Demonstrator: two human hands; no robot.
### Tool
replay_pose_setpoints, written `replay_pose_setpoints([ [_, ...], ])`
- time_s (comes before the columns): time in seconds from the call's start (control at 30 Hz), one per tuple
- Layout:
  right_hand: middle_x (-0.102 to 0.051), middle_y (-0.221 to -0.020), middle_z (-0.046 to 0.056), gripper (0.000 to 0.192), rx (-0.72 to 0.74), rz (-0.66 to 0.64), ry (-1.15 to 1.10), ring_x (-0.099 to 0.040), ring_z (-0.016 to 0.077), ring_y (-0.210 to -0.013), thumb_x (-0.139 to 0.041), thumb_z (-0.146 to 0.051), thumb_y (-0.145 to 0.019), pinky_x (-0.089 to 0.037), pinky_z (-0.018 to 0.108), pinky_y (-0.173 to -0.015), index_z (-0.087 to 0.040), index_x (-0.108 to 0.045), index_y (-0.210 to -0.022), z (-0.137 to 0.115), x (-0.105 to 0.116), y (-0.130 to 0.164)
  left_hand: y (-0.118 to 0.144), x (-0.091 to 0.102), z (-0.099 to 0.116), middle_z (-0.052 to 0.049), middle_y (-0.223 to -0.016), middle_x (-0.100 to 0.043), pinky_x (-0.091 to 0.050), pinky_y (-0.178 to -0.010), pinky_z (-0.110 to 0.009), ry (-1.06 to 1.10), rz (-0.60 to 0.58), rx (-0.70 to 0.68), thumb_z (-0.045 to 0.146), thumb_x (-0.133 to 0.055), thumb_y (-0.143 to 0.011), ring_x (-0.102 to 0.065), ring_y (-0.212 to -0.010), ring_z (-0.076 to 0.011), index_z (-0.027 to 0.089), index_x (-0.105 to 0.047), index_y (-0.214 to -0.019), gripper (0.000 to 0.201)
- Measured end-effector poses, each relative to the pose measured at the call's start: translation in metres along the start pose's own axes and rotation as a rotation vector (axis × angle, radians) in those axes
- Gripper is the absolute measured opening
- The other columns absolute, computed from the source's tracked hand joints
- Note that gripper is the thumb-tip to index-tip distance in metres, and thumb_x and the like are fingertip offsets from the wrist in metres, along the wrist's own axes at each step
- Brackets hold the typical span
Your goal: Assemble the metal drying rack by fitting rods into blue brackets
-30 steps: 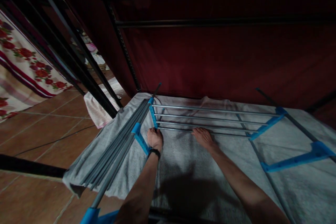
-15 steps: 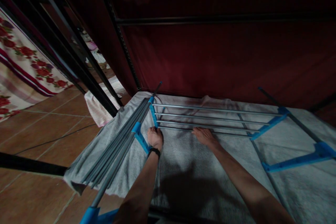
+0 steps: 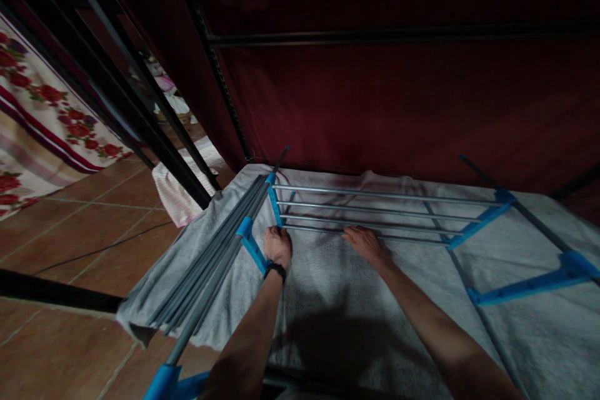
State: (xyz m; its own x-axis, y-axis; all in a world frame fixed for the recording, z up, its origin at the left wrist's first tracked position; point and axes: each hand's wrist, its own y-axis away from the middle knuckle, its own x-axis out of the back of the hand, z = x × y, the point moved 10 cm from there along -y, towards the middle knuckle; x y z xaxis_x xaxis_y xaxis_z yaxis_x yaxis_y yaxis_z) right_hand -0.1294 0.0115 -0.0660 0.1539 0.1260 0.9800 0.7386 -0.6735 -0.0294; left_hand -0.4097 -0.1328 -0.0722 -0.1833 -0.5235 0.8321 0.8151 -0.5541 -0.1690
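Note:
A frame of grey metal rods and blue plastic brackets, resembling a clothes drying rack, lies on a grey cloth. My left hand (image 3: 277, 246) is closed around the near end of the left blue bracket (image 3: 274, 203), where the nearest metal rod (image 3: 316, 230) meets it; the fingertips are partly hidden. Further right, my right hand (image 3: 364, 242) grips that same rod with bent fingers. Several rods run across to the right blue bracket (image 3: 482, 220). Another blue bracket (image 3: 253, 247) reaches to my left wrist, which wears a black band.
Several loose grey rods (image 3: 210, 250) lie bundled along the left side. The grey cloth (image 3: 323, 300) covers the surface below. A further blue bracket (image 3: 529, 284) sticks out at the right. Dark metal posts (image 3: 159, 131) stand at the left, and a dark red curtain (image 3: 375, 106) hangs behind.

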Motion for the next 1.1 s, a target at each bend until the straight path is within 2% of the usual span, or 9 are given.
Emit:
replay_pose_setpoints([
  [0.17, -0.073, -0.106, 0.006, 0.031, 0.004, -0.008, 0.016, -0.067, 0.0198, -0.1, -0.041, -0.04, -0.105, -0.044, 0.029, -0.083, -0.024, -0.067, -0.104, -0.001, -0.006, 0.0, 0.0, 0.0, -0.001, -0.017, -0.113, -0.063, -0.045, -0.088, -0.036, -0.015, -0.002, 0.001, 0.032, -0.049, -0.098, -0.058, -0.113, -0.0264, 0.011, -0.068, -0.111, 0.031],
  [0.33, -0.073, -0.105, 0.007, 0.03, 0.037, 0.04, 0.012, -0.066, 0.0209, -0.1, -0.042, -0.038, -0.105, -0.045, 0.031, -0.085, -0.023, -0.067, -0.104, -0.008, 0.0, 0.001, 0.001, 0.004, 0.004, -0.017, -0.111, -0.063, -0.047, -0.087, -0.037, -0.035, -0.016, -0.007, 0.033, -0.049, -0.098, -0.059, -0.11, -0.0266, 0.012, -0.068, -0.108, 0.03],
  [0.53, -0.072, -0.108, 0.006, 0.025, 0.017, 0.109, -0.004, -0.063, 0.02, -0.103, -0.049, -0.039, -0.103, -0.045, 0.032, -0.093, -0.024, -0.068, -0.105, -0.007, 0.008, 0.001, 0.003, 0.011, 0.013, -0.025, -0.115, -0.061, -0.048, -0.085, -0.047, -0.027, -0.039, -0.037, 0.036, -0.042, -0.099, -0.059, -0.109, -0.0346, 0.009, -0.066, -0.112, 0.038],
  [0.67, -0.07, -0.113, 0.005, 0.02, 0.014, 0.138, -0.003, -0.06, 0.0193, -0.107, -0.053, -0.034, -0.101, -0.042, 0.034, -0.1, -0.025, -0.067, -0.111, -0.001, 0.007, 0.003, 0.002, 0.011, 0.015, -0.025, -0.115, -0.061, -0.049, -0.083, -0.051, -0.028, -0.017, -0.073, 0.041, -0.043, -0.097, -0.059, -0.109, -0.0384, 0.012, -0.067, -0.113, 0.04],
  [0.8, -0.067, -0.118, 0.004, 0.022, -0.006, 0.156, -0.027, -0.059, 0.0183, -0.107, -0.053, -0.028, -0.1, -0.038, 0.035, -0.103, -0.025, -0.065, -0.117, 0.004, 0.009, 0.01, -0.001, 0.008, 0.012, -0.021, -0.115, -0.061, -0.049, -0.088, -0.05, -0.041, -0.029, -0.068, 0.043, -0.044, -0.098, -0.057, -0.111, -0.0361, 0.012, -0.064, -0.114, 0.04],
  [0.87, -0.066, -0.119, 0.005, 0.024, -0.015, 0.159, -0.032, -0.059, 0.018, -0.105, -0.051, -0.025, -0.1, -0.038, 0.035, -0.102, -0.024, -0.064, -0.12, 0.005, 0.011, 0.012, 0.0, 0.01, 0.011, -0.018, -0.118, -0.06, -0.049, -0.092, -0.048, -0.022, -0.013, -0.059, 0.041, -0.047, -0.097, -0.057, -0.113, -0.0331, 0.014, -0.06, -0.121, 0.039],
  [0.97, -0.066, -0.118, 0.004, 0.026, -0.02, 0.163, -0.033, -0.059, 0.0173, -0.102, -0.048, -0.021, -0.1, -0.038, 0.034, -0.1, -0.023, -0.064, -0.121, 0.005, 0.014, 0.014, 0.009, 0.023, 0.012, -0.018, -0.127, -0.056, -0.046, -0.099, -0.05, 0.001, 0.091, -0.067, 0.042, -0.049, -0.095, -0.052, -0.12, -0.0329, 0.016, -0.05, -0.134, 0.047],
  [1.03, -0.066, -0.118, 0.004, 0.029, -0.029, 0.166, -0.033, -0.058, 0.017, -0.102, -0.045, -0.018, -0.1, -0.037, 0.034, -0.101, -0.023, -0.064, -0.121, 0.005, 0.015, 0.015, 0.02, 0.03, 0.02, -0.021, -0.127, -0.054, -0.043, -0.1, -0.054, -0.041, 0.155, -0.121, 0.042, -0.047, -0.095, -0.049, -0.122, -0.0361, 0.011, -0.048, -0.134, 0.049],
  [1.1, -0.066, -0.118, 0.004, 0.03, -0.042, 0.169, -0.034, -0.058, 0.0172, -0.102, -0.044, -0.017, -0.1, -0.036, 0.034, -0.101, -0.023, -0.065, -0.121, 0.004, 0.015, 0.016, 0.033, 0.027, 0.042, -0.023, -0.127, -0.054, -0.041, -0.102, -0.054, -0.11, 0.142, -0.29, 0.037, -0.043, -0.096, -0.049, -0.122, -0.0369, 0.008, -0.052, -0.13, 0.046],
])
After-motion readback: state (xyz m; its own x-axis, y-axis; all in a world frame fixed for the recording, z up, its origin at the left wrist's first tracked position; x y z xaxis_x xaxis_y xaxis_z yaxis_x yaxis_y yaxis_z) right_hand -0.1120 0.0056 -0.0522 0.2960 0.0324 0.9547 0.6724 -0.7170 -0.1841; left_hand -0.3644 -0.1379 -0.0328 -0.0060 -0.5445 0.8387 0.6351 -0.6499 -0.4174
